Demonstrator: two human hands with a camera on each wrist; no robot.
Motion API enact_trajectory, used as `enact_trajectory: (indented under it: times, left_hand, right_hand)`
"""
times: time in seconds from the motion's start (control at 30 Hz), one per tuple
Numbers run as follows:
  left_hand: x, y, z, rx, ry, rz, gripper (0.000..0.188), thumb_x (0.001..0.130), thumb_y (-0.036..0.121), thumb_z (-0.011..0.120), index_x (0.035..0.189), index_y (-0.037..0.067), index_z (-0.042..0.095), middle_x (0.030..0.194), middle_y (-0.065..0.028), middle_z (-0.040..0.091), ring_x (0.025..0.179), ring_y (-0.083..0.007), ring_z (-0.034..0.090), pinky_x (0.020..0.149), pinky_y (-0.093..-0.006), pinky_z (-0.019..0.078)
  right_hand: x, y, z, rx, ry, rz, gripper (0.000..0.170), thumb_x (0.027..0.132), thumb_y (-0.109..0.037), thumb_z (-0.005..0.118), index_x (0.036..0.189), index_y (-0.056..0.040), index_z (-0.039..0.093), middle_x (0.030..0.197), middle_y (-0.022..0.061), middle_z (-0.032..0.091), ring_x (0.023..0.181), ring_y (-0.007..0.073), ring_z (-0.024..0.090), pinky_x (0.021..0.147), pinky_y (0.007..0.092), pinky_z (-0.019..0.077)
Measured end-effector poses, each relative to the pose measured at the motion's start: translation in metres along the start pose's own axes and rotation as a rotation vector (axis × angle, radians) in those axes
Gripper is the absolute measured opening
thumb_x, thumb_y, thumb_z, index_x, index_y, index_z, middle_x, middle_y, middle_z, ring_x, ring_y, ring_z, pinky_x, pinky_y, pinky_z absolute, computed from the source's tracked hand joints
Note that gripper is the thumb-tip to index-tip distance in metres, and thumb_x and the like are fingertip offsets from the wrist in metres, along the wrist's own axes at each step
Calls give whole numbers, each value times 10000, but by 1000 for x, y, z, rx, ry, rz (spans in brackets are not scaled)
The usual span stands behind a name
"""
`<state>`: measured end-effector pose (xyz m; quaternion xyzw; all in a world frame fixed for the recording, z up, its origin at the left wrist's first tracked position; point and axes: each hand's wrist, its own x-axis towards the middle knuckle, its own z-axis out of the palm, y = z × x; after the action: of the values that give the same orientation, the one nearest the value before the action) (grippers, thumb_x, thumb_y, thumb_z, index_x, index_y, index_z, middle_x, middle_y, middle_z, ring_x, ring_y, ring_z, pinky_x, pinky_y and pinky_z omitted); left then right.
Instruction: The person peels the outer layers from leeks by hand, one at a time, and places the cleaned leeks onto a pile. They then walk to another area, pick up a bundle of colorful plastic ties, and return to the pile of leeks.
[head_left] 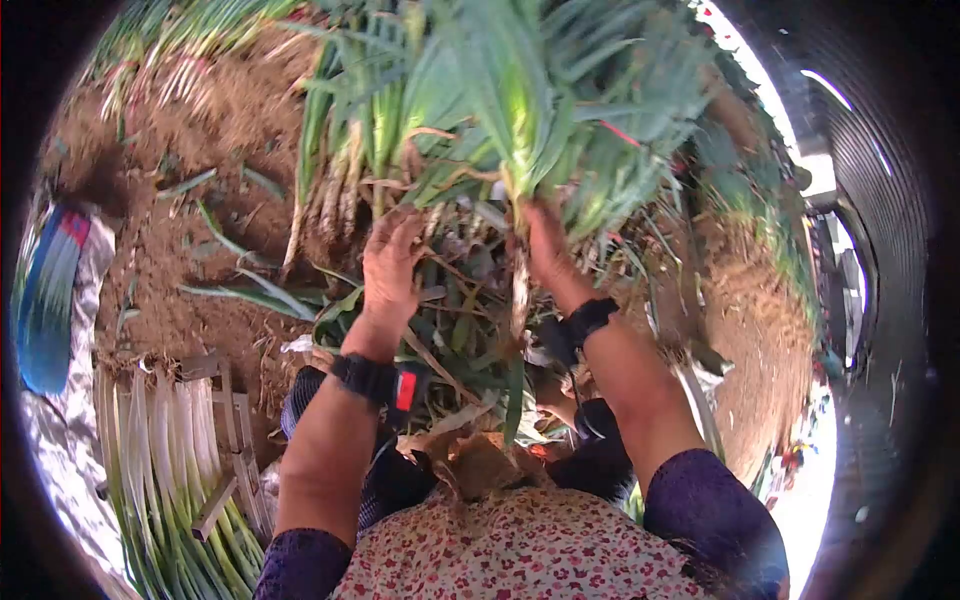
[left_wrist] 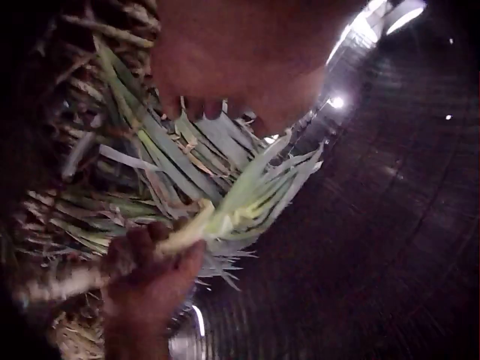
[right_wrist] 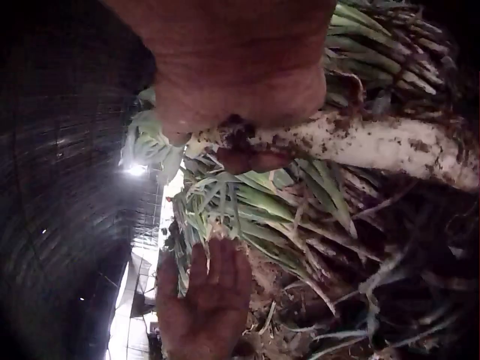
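Note:
My right hand (head_left: pixel 545 250) grips a leek (head_left: pixel 519 285) where its pale shaft meets the leaves. The leek stands upright, its green leaves fanning out above the hand and its soil-streaked shaft hanging below. In the right wrist view the fingers curl round the dirty white shaft (right_wrist: pixel 390 146). My left hand (head_left: pixel 390 265) is a little to the left of the leek, holding nothing. Its palm (right_wrist: pixel 206 304) and straight fingers show in the right wrist view. Several unpeeled leeks (head_left: pixel 345 190) with soil on their stems stand just beyond the left hand.
Loose leaves and peelings (head_left: pixel 455 330) lie between the legs. At lower left, clean white leeks (head_left: pixel 160 430) lie against a metal frame (head_left: pixel 235 430). A blue bundle (head_left: pixel 50 300) is at the far left. More leeks (head_left: pixel 190 60) lie on the brown soil (head_left: pixel 150 260) at the back.

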<state>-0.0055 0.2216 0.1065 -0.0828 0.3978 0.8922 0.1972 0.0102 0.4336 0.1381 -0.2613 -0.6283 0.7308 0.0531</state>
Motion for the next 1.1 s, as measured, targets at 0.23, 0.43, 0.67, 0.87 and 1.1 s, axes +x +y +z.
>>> enact_trajectory:
  times: [0.23, 0.43, 0.67, 0.87, 1.1]
  left_hand:
    - [-53, -48, 33, -64, -426, -257, 541, 847, 445, 557, 1208, 55, 457, 1158, -84, 535, 1077, -211, 501, 908, -406, 391]
    - [-103, -5, 86, -115, -450, -132, 459, 852, 307, 600, 1210, 59, 454, 1087, -64, 558, 967, -208, 553, 822, -375, 465]
    - [-123, 7, 87, -34, -468, 30, 476, 810, 213, 661, 1205, 40, 459, 1098, -68, 554, 977, -201, 547, 841, -350, 451]
    - [-128, -15, 106, 61, -269, 58, 454, 801, 178, 662, 1196, 64, 471, 1054, -72, 570, 913, -225, 567, 795, -380, 477]
    - [-34, 34, -10, 615, -22, 315, 274, 839, 256, 602, 1060, 109, 537, 914, -69, 557, 834, -223, 557, 710, -378, 474]
  right_hand:
    - [-147, 53, -53, -144, -182, -37, 419, 885, -380, 513, 1083, -11, 543, 813, 69, 597, 677, 112, 541, 591, 274, 435]
    - [-186, -14, -17, -275, -324, -392, 416, 782, -258, 630, 1083, 17, 546, 940, 71, 612, 865, 128, 544, 789, 302, 442]
    - [-180, -44, -18, -461, -336, -568, 497, 710, -263, 714, 1081, 17, 539, 951, 111, 623, 866, 161, 576, 775, 320, 464]
    - [-189, -30, -36, -434, -338, -587, 407, 732, -214, 694, 1054, -3, 563, 886, 108, 633, 822, 154, 577, 753, 307, 473]
    - [-266, 62, -136, -1069, -822, -76, 495, 711, -317, 674, 1109, -48, 553, 851, 140, 622, 781, 218, 580, 706, 365, 462]
